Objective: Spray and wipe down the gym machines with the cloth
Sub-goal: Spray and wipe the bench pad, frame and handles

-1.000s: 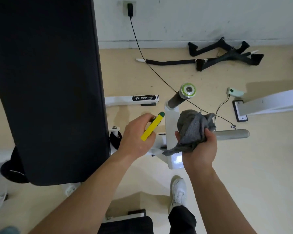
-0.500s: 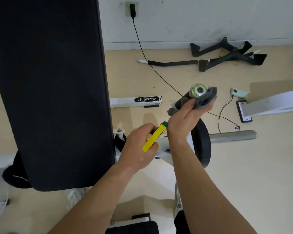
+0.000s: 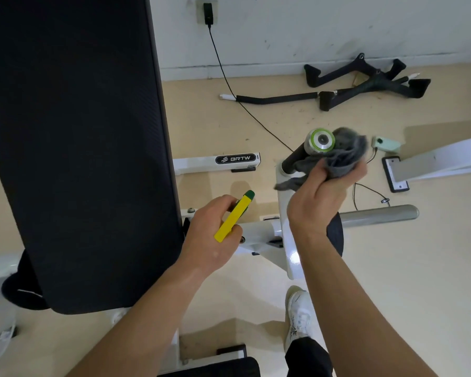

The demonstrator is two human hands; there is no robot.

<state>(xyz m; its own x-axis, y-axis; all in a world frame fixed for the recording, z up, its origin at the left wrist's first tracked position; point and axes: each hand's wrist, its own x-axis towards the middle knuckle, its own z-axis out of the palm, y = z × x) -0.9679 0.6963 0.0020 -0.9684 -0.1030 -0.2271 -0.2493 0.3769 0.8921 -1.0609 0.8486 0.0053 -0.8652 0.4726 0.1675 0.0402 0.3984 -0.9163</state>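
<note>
My right hand (image 3: 320, 197) grips a bunched grey cloth (image 3: 340, 156) and holds it against the black handle grip (image 3: 295, 156) of a white gym machine (image 3: 284, 235), just under the grip's silver end cap with a green ring (image 3: 322, 139). My left hand (image 3: 210, 235) holds a slim yellow spray bottle with a green tip (image 3: 235, 216) over the machine's white frame, tip pointing up and right. A tall black back pad (image 3: 74, 137) fills the left side.
A metal peg bar (image 3: 378, 214) sticks out to the right of the frame. Black cable handles (image 3: 365, 80) and a padded bar (image 3: 275, 99) lie near the wall. A black cord (image 3: 229, 85) runs from a wall plug across the floor. My white shoe (image 3: 299, 317) stands below.
My right hand lifted the cloth from in front of my body up to the handle grip and has shifted it to the right of the end cap. The left hand barely moved.
</note>
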